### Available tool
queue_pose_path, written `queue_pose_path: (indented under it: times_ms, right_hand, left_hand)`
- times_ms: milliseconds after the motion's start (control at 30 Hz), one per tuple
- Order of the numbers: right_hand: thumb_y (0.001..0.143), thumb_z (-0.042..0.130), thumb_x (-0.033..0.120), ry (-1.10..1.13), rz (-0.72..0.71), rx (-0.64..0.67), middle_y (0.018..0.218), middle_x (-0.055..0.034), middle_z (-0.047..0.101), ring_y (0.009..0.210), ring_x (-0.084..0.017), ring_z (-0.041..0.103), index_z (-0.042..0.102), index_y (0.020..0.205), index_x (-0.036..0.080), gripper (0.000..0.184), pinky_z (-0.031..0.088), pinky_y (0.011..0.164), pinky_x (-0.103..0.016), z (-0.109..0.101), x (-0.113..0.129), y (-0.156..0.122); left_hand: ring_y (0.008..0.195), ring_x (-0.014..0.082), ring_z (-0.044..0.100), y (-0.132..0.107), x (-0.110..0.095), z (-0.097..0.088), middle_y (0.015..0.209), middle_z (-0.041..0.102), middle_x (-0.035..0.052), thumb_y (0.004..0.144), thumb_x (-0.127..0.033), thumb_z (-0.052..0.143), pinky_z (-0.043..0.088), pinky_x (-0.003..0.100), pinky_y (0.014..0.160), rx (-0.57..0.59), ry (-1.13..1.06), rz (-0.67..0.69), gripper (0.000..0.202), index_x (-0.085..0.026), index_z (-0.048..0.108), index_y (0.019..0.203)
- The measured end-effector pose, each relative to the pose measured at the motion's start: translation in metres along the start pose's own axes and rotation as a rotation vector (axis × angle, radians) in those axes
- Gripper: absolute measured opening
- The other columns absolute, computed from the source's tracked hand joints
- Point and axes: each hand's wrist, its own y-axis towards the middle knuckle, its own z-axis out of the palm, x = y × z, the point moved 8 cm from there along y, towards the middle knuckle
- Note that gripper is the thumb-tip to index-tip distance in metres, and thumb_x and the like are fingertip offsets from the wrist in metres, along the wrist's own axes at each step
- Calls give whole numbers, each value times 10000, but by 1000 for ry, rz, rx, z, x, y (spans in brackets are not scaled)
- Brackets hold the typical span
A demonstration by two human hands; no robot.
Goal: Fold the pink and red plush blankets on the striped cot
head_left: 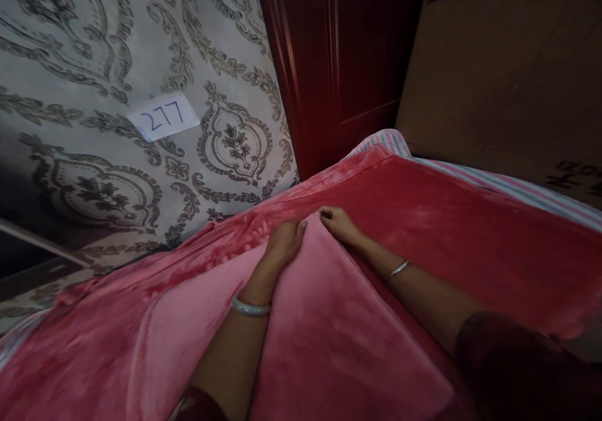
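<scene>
A red and pink plush blanket (329, 320) is spread before me, with a lighter pink part folded over the darker red layer. My left hand (286, 243) is closed on the blanket near the peak of this fold, its fingertips curled at the pink cloth. Just to its right, my right hand (336, 222) pinches the blanket's edge at the same peak, thumb and fingers together. The hands are a short way apart. A pale bangle circles my left wrist, and a thin silvery one my right.
Striped bedding (522, 192) shows beneath the blanket along the far right. Patterned wallpaper (235, 138) with a paper label (164, 117) reading 277 rises at the left. Behind the bed stand a dark red wooden panel (367, 51) and a large cardboard box (508, 76).
</scene>
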Motion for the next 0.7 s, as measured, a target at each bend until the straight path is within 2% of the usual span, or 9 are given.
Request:
queue_pose_path:
  times_ms: [167,300,433,567,700]
  right_hand:
    - [694,601,287,-31,-122,-22,713,29,588,691,-150,533,569,761,215,103,435,677,-272,-1,17,-4]
    - [729,602,272,-153,-227,21,754,7,613,716,-157,541,599,786,212,83,436,687,-275,2,30,-9]
    - [752,562,215,-298,-280,-37,800,-26,641,749,-174,566,608,757,210,47,444,718,-293,-2,33,-9]
    - [734,542,168,-448,-242,-145,782,-33,656,743,-184,570,601,739,218,77,426,711,-300,-12,26,-6]
    - [711,542,181,-356,-161,-72,709,-4,638,687,-174,557,582,726,226,62,428,681,-290,-10,13,-2]
  left_hand:
    - [851,265,687,2,2,0,906,754,142,1011,-376,401,461,339,746,-9,-7,5,394,-164,708,883]
    - [821,248,673,3,2,0,883,751,122,1008,-359,405,447,328,731,-13,-34,29,378,-166,701,874]
    - [824,250,671,1,0,-2,897,751,133,1010,-339,405,439,328,725,-8,-45,19,373,-151,699,878]
    - [852,245,681,-1,-3,-4,938,758,137,1017,-318,393,444,320,744,9,-22,3,378,-145,713,914]
    - [922,247,694,-2,-2,-1,1025,764,160,1022,-333,405,448,313,777,64,47,-51,382,-134,726,964]
